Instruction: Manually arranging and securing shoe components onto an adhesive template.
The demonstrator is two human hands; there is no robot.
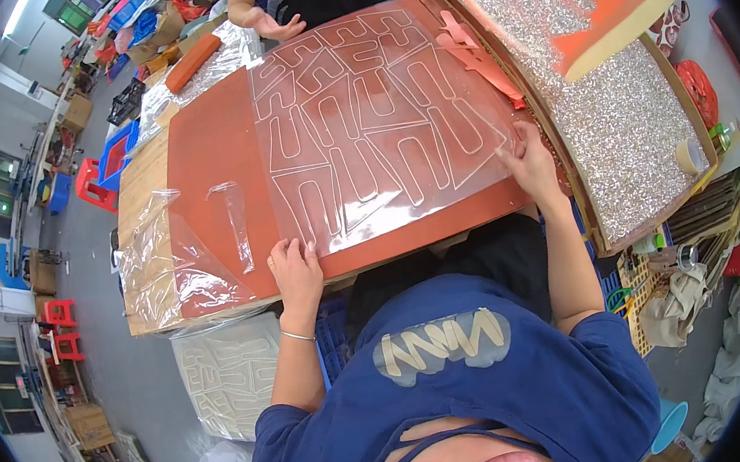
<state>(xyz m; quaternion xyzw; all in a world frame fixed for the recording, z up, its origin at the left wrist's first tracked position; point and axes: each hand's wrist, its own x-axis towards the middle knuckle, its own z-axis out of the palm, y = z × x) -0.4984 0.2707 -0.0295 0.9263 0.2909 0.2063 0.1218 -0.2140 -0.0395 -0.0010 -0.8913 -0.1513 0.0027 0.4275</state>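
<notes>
clear sheet (pixel 351 130), patterned with pale looping outlines, lies over a red mat (pixel 211 148) on the table (pixel 142 222), its near part shining with glare. the person's left hand (pixel 296 269) touches its near left corner, fingertips slightly spread; the right hand (pixel 528 162) is at its right edge, thumb and fingers bent with a narrow gap. whether either hand truly pinches the film cannot be told from this angle. red scraps (pixel 473 56) lie just beside the sheet on the right, and crumpled film (pixel 201 278) lies to the left. farther right stands a shallow box (pixel 582 197) of silvery glitter (pixel 601 129); across the table is a co-worker's open hand (pixel 273 24).
</notes>
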